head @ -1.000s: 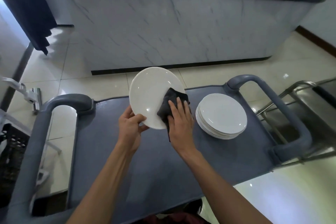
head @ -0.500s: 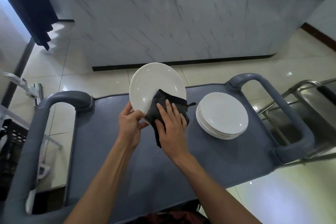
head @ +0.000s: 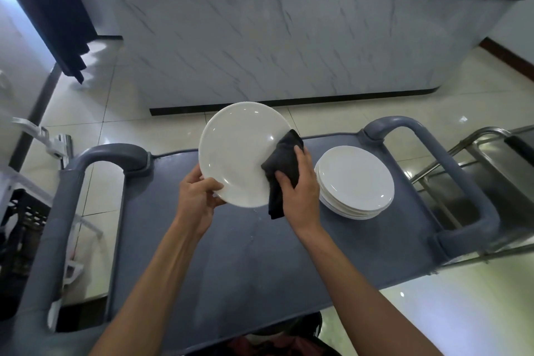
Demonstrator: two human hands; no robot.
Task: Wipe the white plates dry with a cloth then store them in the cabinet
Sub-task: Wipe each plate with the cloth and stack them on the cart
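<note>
White plate (head: 241,153) held tilted above the grey cart (head: 245,263), a dark cloth (head: 281,170) against its right edge.

Head view: the left hand (head: 196,199) pinches the plate's lower left rim, thumb on the face and fingers behind. The right hand (head: 300,188) grips the cloth, fingers curled round it, pressing it to the plate's rim. Just beside that hand, a stack of white plates (head: 357,182) rests on the cart top, apart from the held plate.

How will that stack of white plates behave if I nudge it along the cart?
The stack of white plates probably slides as a heavy unit on the smooth cart top. Its rims look slightly offset, so upper plates might shift. Likely glazed ceramic: slippery, breakable.
</note>
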